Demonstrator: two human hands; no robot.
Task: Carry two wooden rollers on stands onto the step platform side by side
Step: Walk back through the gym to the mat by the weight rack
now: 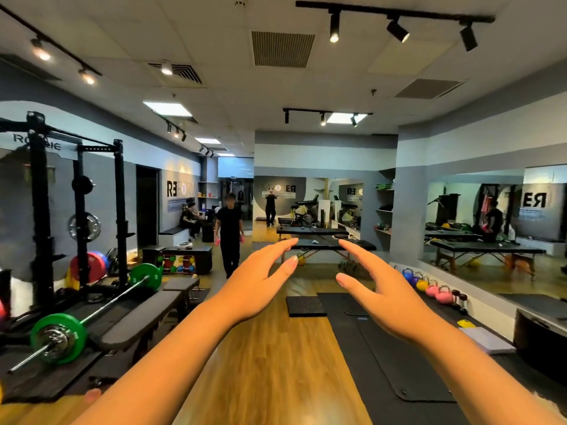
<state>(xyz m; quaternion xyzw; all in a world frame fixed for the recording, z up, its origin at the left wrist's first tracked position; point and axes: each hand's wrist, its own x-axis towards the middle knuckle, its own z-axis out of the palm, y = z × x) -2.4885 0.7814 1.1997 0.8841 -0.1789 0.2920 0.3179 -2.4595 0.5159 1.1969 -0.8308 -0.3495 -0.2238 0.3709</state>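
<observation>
Head view: your left hand (260, 277) and right hand (380, 286) reach out empty, fingers spread, palms facing, above glossy wood flooring (270, 363); the rollers are possibly out of sight.

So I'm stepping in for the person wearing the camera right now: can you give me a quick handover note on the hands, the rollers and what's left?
Left hand: open, empty, held out in front.
Right hand: open, empty, held out facing the left one.
Rollers and step platform: none clearly in view, so find them first.
Around you: barbell and rack on the left, black mats on the floor to the right, a person in black walking this way.
Done: nothing visible.
Left: fetch both rollers and set them side by side on the platform.
</observation>
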